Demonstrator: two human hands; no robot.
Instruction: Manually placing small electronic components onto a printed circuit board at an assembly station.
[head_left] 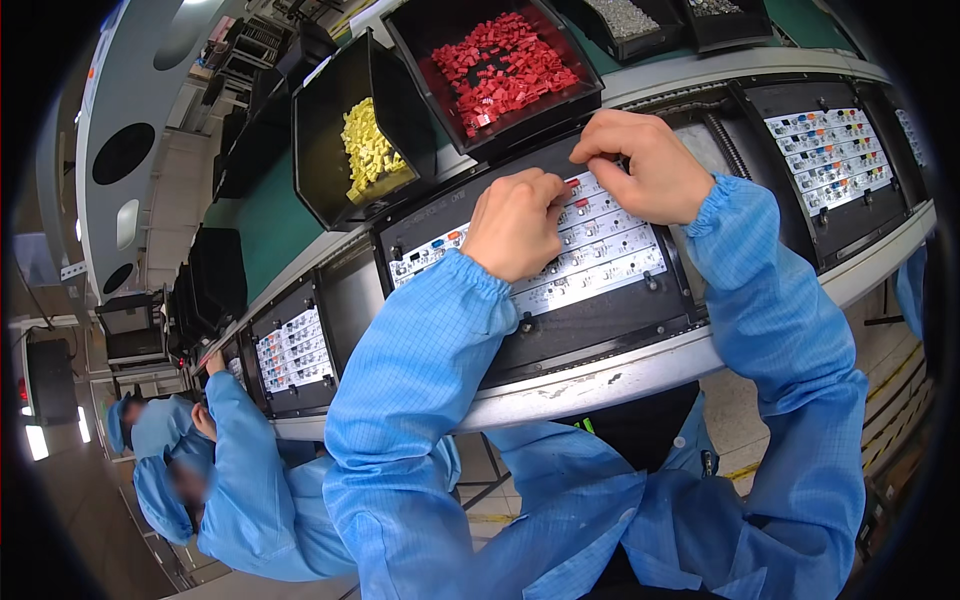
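A white circuit board panel (590,283) lies in a black carrier plate (600,335) in front of me, with rows of small parts on it. My left hand (515,222) rests over the middle of the panel, its fingers bent and pressed together beside a small red component (573,184). Whatever those fingertips hold is hidden by the hand. Over the panel's far right edge, my right hand (648,165) is curled, thumb and forefinger brought close together. Anything between them is too small to make out. Orange and blue components (453,237) sit on the panel's left part.
Beyond the carrier stand a black bin of red parts (505,75) and a black bin of yellow parts (370,150). More bins (625,18) hold metallic parts. Other loaded carriers lie right (830,150) and left (293,352) along the line. A co-worker in blue (245,470) works at left.
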